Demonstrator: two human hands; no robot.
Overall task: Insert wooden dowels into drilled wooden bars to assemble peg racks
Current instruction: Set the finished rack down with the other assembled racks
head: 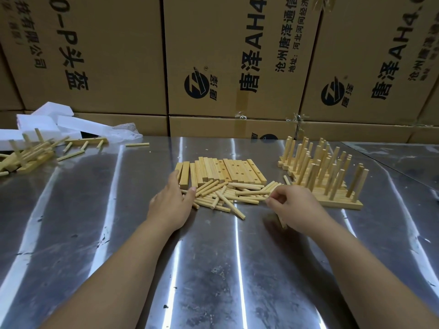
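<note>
Two hands apart over steel table, both at front edge of loose dowel pile. Left hand: fingers straight, tips at near end of leftmost drilled bar, thumb on pile. Right hand: fingers curled, pinching at pile's right end; held dowel poking out below palm; cannot tell how many held. Row of drilled bars flat, side by side, just behind pile. Finished peg racks, pegs upright, right of row. Far left: heap of racks and dowels beside white foam blocks; lone dowel nearby. Cardboard cartons along back.
</note>
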